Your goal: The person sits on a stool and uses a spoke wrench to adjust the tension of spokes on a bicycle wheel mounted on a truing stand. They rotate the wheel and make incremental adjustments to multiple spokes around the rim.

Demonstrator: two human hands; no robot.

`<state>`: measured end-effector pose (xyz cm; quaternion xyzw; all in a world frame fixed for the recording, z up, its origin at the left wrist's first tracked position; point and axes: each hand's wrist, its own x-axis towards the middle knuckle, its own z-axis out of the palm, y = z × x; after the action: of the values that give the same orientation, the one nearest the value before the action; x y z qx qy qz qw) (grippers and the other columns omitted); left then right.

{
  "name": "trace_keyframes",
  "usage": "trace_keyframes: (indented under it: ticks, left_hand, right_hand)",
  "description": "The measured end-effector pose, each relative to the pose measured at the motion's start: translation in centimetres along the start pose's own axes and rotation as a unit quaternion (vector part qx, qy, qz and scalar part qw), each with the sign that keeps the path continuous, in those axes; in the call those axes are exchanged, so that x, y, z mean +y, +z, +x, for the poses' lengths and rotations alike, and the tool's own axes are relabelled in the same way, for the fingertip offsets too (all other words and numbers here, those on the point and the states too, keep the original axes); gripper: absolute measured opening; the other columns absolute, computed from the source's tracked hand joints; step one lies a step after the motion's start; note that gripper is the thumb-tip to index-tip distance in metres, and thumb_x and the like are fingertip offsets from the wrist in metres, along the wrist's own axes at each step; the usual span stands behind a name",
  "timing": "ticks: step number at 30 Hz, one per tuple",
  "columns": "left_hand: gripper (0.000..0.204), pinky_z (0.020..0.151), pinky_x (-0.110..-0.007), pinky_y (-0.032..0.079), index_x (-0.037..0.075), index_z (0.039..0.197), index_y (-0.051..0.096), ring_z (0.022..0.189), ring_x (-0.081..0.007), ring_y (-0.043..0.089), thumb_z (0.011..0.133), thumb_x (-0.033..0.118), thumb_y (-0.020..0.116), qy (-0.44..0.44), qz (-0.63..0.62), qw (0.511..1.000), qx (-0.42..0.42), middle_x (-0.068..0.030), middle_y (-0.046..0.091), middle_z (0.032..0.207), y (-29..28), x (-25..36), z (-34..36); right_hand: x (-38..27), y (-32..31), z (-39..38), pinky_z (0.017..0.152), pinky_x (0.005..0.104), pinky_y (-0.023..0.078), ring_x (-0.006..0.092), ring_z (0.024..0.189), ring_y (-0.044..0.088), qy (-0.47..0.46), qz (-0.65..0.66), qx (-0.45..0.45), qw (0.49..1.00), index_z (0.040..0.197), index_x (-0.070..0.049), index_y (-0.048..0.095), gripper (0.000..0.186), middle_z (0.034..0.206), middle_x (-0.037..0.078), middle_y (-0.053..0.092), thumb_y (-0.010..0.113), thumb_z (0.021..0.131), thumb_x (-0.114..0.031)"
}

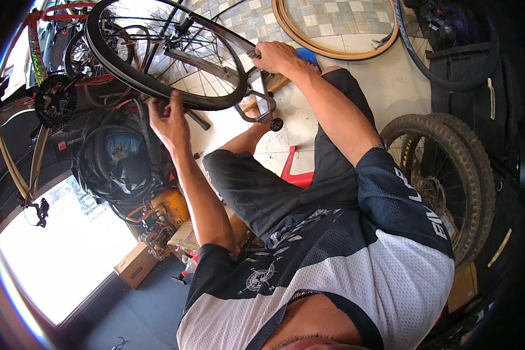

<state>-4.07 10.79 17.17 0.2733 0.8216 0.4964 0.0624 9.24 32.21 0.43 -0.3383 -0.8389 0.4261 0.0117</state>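
A spoked bicycle wheel (149, 88) with a black rim sits tilted in a grey metal truing stand (230, 74) in front of me. My left hand (170, 123) is at the wheel's near outer edge, fingers apart and the tips against the rim; nothing shows in its palm. On the far side, my right hand (276, 57) has its fingers closed around the end of the stand's metal arm beside the wheel. What lies under those fingertips is partly hidden. The hub (184, 26) shows among the spokes at the top.
A red bike frame (38, 44) stands at the far left. Tan tyres (332, 53) lie on the tiled floor, and knobby-tyred wheels (449, 169) lean at the right. A yellow compressor (172, 204) and a black bag (114, 154) are by my left arm. A red part (296, 172) lies between my legs.
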Motion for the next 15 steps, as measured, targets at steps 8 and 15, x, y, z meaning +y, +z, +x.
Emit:
trace_keyframes:
  ticks: [8, 15]
  left_hand:
    - [0.041, 0.072, -0.029, 0.043, -0.003, 0.110, 0.069, 0.081, -0.0130, 0.055, 0.094, 0.034, 0.075, 0.063, 0.060, 0.996, 0.028, -0.0055, 0.067, 0.094, -1.2, 3.6, 4.3]
    - [0.041, 0.071, -0.027, 0.044, -0.003, 0.107, 0.068, 0.080, -0.0121, 0.056, 0.094, 0.035, 0.076, 0.046, 0.062, 0.996, 0.033, -0.0044, 0.068, 0.093, -1.4, 3.4, 4.8]
  right_hand:
    - [0.5, 0.5, 0.5, 0.087, 0.0473, 0.054, 0.0369, 0.100, 0.070, 0.004, -0.005, -0.001, 1.000, 0.112, -0.006, 0.070, 0.042, 0.103, 0.018, 0.074, 0.065, 0.086, -0.038]
    - [0.3, 0.3, 0.6, 0.088, 0.0468, 0.054, 0.0364, 0.101, 0.070, 0.011, -0.013, -0.011, 1.000, 0.114, -0.006, 0.070, 0.043, 0.104, 0.018, 0.074, 0.066, 0.085, -0.039]
